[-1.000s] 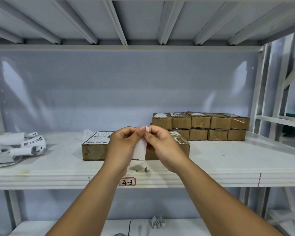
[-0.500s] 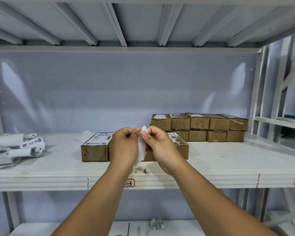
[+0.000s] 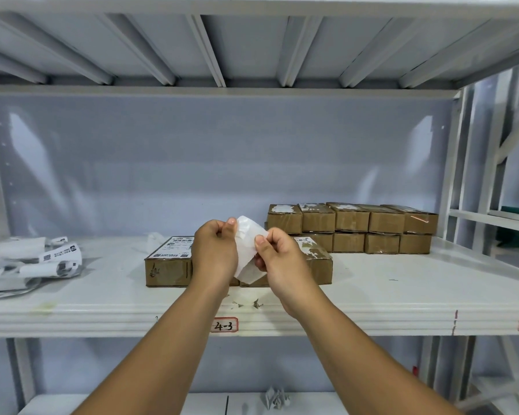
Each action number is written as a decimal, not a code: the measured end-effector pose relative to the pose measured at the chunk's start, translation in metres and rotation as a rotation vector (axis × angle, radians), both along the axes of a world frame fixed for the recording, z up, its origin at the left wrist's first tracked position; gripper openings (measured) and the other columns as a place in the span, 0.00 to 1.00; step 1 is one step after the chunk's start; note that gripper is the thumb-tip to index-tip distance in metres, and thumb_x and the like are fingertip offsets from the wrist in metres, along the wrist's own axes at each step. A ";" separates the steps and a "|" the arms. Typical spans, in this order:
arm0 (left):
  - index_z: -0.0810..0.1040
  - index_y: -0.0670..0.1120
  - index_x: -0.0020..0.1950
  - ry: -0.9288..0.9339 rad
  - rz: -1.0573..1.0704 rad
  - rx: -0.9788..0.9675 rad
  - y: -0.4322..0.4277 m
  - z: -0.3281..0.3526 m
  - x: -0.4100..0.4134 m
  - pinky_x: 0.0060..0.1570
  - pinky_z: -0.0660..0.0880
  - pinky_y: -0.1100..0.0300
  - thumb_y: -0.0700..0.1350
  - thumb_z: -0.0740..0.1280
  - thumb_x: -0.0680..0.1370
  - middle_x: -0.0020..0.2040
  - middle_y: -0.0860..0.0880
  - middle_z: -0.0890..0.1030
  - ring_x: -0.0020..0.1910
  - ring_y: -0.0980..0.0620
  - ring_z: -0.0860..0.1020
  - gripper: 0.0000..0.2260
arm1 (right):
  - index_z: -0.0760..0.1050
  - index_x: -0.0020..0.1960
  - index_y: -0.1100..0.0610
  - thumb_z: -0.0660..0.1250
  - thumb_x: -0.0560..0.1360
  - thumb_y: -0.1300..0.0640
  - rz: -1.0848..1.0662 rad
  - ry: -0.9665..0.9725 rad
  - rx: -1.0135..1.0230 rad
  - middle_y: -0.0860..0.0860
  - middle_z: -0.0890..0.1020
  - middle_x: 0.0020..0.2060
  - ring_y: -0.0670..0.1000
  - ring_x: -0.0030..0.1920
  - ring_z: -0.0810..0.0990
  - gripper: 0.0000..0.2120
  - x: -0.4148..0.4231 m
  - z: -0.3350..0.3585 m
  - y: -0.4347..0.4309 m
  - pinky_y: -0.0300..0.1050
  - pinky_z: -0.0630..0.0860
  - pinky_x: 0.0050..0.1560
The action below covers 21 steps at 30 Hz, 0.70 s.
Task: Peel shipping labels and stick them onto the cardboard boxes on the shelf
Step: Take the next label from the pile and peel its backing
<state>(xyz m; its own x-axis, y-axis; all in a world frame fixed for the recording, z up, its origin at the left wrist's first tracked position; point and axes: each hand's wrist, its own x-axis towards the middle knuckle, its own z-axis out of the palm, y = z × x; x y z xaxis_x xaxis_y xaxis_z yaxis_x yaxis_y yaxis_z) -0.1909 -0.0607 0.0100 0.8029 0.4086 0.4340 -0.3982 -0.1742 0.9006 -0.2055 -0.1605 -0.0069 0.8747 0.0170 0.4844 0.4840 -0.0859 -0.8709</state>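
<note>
Nearest the camera, two bare forearms reach up over the front lip of the shelf [image 3: 372, 298], which carries a red-edged tag [image 3: 224, 325] reading "4-3". A few paper scraps [image 3: 246, 304] lie just behind that lip. Above them the left hand [image 3: 215, 253] and the right hand [image 3: 282, 260] meet on a white shipping label [image 3: 246, 235] held in the air in front of the boxes. The left grip pinches its upper edge between thumb and forefinger, and the right grip pinches its right edge under the thumb. The sheet curls and bows between them, so it looks thin, limp and almost weightless. Once it is peeled, its sticky face will likely cling to skin or to itself, so it is best held by the corners or edges and kept lightly taut. Directly behind the hands sits a flat cardboard box [image 3: 168, 269] with a printed label already on top. A second box [image 3: 318, 266] touches it on the right and shows only torn paper remnants. Far left lies a heap of loose label sheets [image 3: 33, 262]. Farther right, near the back panel, small cardboard boxes [image 3: 351, 226] stand in two stacked rows.
</note>
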 end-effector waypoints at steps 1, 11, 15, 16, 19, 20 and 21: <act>0.76 0.41 0.39 0.007 -0.009 -0.004 0.001 0.000 0.000 0.39 0.70 0.55 0.48 0.60 0.81 0.36 0.45 0.78 0.37 0.46 0.75 0.15 | 0.64 0.37 0.56 0.57 0.81 0.58 -0.002 0.000 -0.001 0.47 0.72 0.29 0.42 0.28 0.70 0.14 0.000 -0.001 0.000 0.44 0.68 0.39; 0.75 0.41 0.37 -0.008 -0.065 -0.132 0.003 0.008 -0.005 0.36 0.71 0.58 0.46 0.62 0.80 0.35 0.44 0.78 0.34 0.47 0.75 0.14 | 0.63 0.36 0.57 0.56 0.81 0.65 0.120 -0.086 0.346 0.49 0.69 0.29 0.45 0.30 0.66 0.15 0.000 -0.014 0.010 0.35 0.66 0.33; 0.75 0.41 0.37 -0.006 -0.047 -0.186 0.010 0.013 -0.006 0.34 0.71 0.60 0.46 0.62 0.80 0.35 0.45 0.77 0.33 0.48 0.75 0.14 | 0.64 0.36 0.58 0.57 0.80 0.66 0.161 -0.111 0.392 0.49 0.70 0.29 0.44 0.30 0.67 0.14 0.002 -0.014 0.013 0.34 0.67 0.35; 0.75 0.41 0.37 -0.007 -0.039 -0.176 0.012 0.014 -0.006 0.34 0.70 0.60 0.46 0.62 0.80 0.35 0.45 0.77 0.34 0.48 0.74 0.14 | 0.64 0.36 0.58 0.58 0.80 0.65 0.157 -0.120 0.359 0.49 0.70 0.29 0.43 0.30 0.67 0.14 0.002 -0.014 0.011 0.35 0.67 0.36; 0.75 0.40 0.38 -0.010 -0.008 -0.142 0.019 0.013 -0.005 0.33 0.69 0.60 0.46 0.62 0.80 0.34 0.46 0.76 0.33 0.49 0.72 0.14 | 0.65 0.36 0.57 0.59 0.80 0.63 0.157 -0.128 0.279 0.49 0.70 0.30 0.44 0.33 0.68 0.14 0.004 -0.016 0.005 0.41 0.66 0.41; 0.75 0.40 0.38 -0.010 0.000 -0.137 0.021 0.013 -0.004 0.33 0.69 0.60 0.46 0.62 0.80 0.34 0.46 0.75 0.33 0.49 0.72 0.14 | 0.65 0.36 0.57 0.59 0.80 0.63 0.157 -0.126 0.264 0.49 0.71 0.30 0.44 0.33 0.68 0.14 0.004 -0.017 0.004 0.42 0.66 0.42; 0.75 0.40 0.38 -0.008 0.006 -0.133 0.022 0.013 -0.003 0.33 0.69 0.60 0.46 0.62 0.80 0.34 0.47 0.75 0.33 0.49 0.72 0.14 | 0.66 0.36 0.57 0.59 0.80 0.63 0.154 -0.121 0.256 0.49 0.71 0.31 0.44 0.33 0.69 0.13 0.005 -0.017 0.004 0.43 0.66 0.43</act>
